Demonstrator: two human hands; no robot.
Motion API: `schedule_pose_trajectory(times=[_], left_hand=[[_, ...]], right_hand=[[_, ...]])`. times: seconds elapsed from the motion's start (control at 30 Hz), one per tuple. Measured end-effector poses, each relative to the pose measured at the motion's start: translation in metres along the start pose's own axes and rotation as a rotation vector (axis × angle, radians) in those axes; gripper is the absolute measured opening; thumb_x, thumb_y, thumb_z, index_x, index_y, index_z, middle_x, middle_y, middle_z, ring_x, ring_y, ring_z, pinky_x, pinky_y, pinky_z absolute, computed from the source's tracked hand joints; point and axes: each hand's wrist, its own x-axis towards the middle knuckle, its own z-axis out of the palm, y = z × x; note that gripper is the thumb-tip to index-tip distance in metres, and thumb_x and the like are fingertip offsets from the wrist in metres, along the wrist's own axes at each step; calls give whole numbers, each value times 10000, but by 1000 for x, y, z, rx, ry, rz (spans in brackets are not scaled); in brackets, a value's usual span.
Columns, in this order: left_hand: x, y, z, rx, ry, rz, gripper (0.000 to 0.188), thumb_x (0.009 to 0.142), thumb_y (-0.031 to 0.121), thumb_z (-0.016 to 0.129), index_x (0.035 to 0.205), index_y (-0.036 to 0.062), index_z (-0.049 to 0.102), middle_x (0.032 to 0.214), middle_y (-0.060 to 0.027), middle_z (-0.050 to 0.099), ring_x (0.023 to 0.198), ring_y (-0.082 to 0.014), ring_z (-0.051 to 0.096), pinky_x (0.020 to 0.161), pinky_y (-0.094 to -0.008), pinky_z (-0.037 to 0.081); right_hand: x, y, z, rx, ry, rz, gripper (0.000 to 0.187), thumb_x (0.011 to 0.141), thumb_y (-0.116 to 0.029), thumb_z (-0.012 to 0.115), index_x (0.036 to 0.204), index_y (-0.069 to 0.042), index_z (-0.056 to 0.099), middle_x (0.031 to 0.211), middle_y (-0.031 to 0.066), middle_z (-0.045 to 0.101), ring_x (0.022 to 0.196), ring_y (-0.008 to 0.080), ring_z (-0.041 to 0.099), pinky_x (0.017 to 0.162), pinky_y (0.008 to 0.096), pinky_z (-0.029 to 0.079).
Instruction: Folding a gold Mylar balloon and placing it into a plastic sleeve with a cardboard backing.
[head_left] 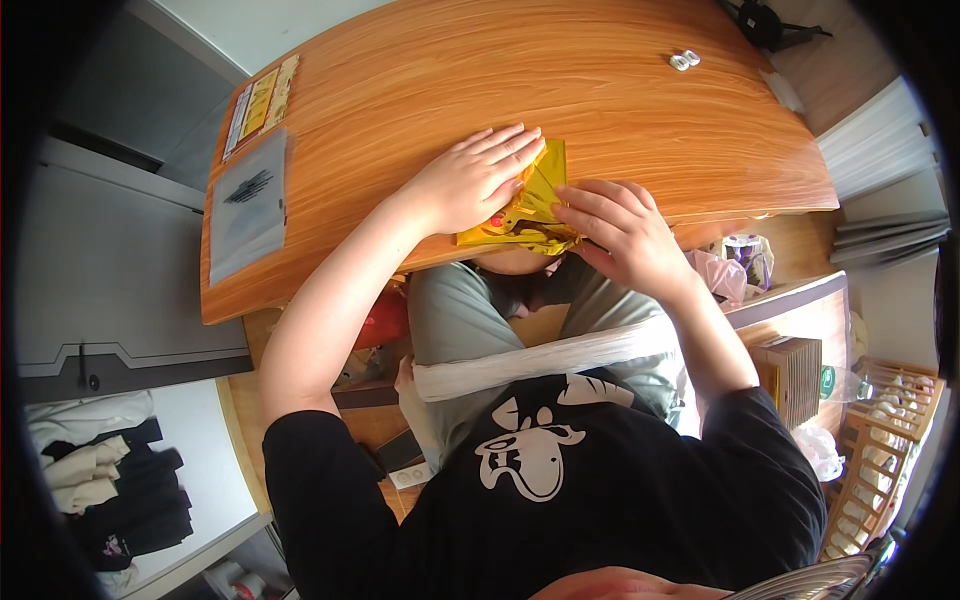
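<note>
A shiny yellow foil wrapper (541,186), creased and partly folded, lies at the near edge of the wooden table, with its lower part reaching that edge. My left hand (482,178) rests flat on its left side, fingers stretched out toward the far right and pressing it to the tabletop. At its right side my right hand (622,228) has curled fingers on the foil, and the thumb sits lower, by the crumpled near corner. Some red and dark print shows between the hands. Whatever may be inside the wrapper is hidden.
On the wooden table (400,110) a clear plastic sleeve (250,205) and a yellow-and-white printed card (262,105) lie at the left. Two small white objects (685,60) sit at the far right. Plastic bags (735,268) and a wooden rack (880,430) stand lower right.
</note>
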Motion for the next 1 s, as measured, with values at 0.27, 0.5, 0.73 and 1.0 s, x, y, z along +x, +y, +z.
schedule_pose_trajectory(times=[0.27,0.5,0.73,1.0], left_hand=[[0,1,1,14,6,5,568,1097,277,442,1617,86,318,1667,-144,337,1544,-323,306,1274,-450,234],[0,4,-3,-5,-5,-23,567,1087,274,449,1603,73,327,1657,-158,347,1540,-330,310,1274,-456,234],[-1,3,-2,9,0,-11,557,1096,277,436,1605,81,324,1655,-155,351,1541,-332,306,1277,-454,231],[-1,8,-5,-1,9,-45,560,1078,221,449,1609,91,324,1663,-122,345,1542,-323,306,1276,-458,245]], right_hand=[[12,18,-2,152,-91,-184,378,801,-72,755,1179,-83,731,1268,56,710,1187,271,640,989,422,489],[35,14,12,440,78,-59,178,866,-10,657,1036,-42,700,1131,118,716,1058,310,643,931,423,484],[42,8,12,448,-72,129,68,949,-41,617,1002,-17,652,938,164,656,900,357,614,849,428,474],[60,-1,21,624,-35,349,115,1023,-88,571,1065,4,625,846,168,651,738,369,636,727,410,518]])
